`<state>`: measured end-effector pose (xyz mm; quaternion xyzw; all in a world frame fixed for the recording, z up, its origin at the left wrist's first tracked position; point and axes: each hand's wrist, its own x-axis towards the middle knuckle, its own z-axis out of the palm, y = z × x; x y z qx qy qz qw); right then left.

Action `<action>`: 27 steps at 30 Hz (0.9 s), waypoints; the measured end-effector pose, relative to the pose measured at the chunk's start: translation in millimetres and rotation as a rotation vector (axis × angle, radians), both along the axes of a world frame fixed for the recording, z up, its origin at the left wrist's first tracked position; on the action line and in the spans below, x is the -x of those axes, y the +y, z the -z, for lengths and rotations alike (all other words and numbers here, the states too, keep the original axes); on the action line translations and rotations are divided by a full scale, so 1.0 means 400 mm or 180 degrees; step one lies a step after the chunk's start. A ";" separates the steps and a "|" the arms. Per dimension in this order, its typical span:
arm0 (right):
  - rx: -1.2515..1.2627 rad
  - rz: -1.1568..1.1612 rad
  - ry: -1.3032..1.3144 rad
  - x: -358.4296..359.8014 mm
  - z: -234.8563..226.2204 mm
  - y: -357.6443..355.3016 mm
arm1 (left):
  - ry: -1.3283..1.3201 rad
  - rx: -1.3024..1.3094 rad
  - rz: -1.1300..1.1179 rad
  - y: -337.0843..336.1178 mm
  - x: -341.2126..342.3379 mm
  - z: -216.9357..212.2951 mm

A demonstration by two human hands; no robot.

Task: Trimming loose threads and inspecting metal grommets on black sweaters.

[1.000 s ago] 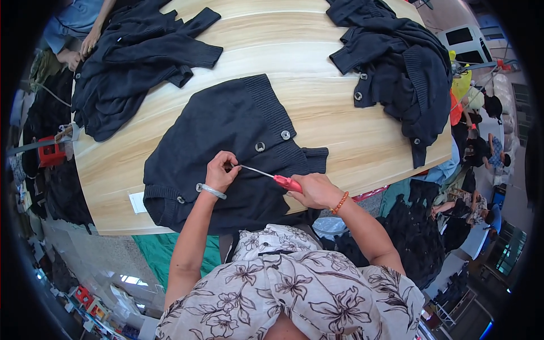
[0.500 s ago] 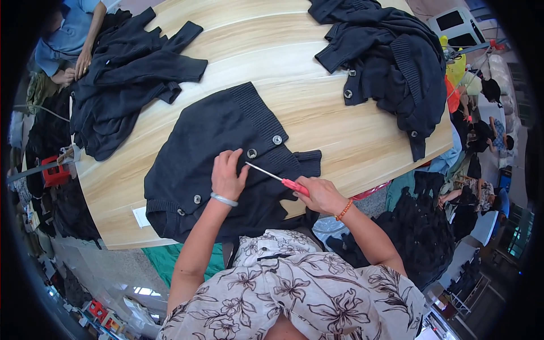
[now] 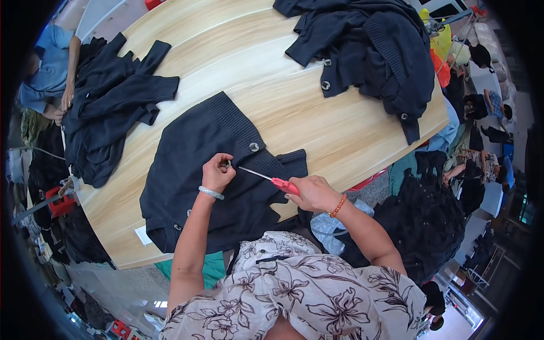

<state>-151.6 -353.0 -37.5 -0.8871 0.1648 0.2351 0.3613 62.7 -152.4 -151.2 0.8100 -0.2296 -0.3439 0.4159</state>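
Observation:
A dark knit cardigan (image 3: 195,153) with round metal buttons lies flat on the wooden table (image 3: 317,130) in front of me. My left hand (image 3: 217,171), a pale bangle on its wrist, pinches the cardigan's front edge at a button. My right hand (image 3: 315,194), with an orange bead bracelet, grips red-handled scissors (image 3: 266,178). Their thin blades point left, and the tips reach my left fingers. Another button (image 3: 254,147) shows just above the blades.
A heap of dark cardigans (image 3: 368,45) lies at the table's far right, another pile (image 3: 113,113) at the far left. A person in a blue shirt (image 3: 48,79) leans on the left pile. More dark garments (image 3: 425,221) sit below the table's right edge.
My left hand has closed on the cardigan's edge at a button. The scissors stay pointed at it, tips now at my fingers. My head has shifted slightly.

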 end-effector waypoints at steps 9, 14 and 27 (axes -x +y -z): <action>-0.0109 -0.0177 0.0161 -0.033 0.002 0.004 | 0.0832 0.0491 -0.0170 0.010 0.009 -0.002; -0.0027 0.0192 -0.0006 0.029 0.024 -0.001 | -0.1416 -0.0215 0.0417 -0.053 0.046 -0.034; 0.0197 0.0669 0.0066 0.109 0.004 -0.042 | -0.1288 -0.0335 0.0880 -0.227 0.061 -0.006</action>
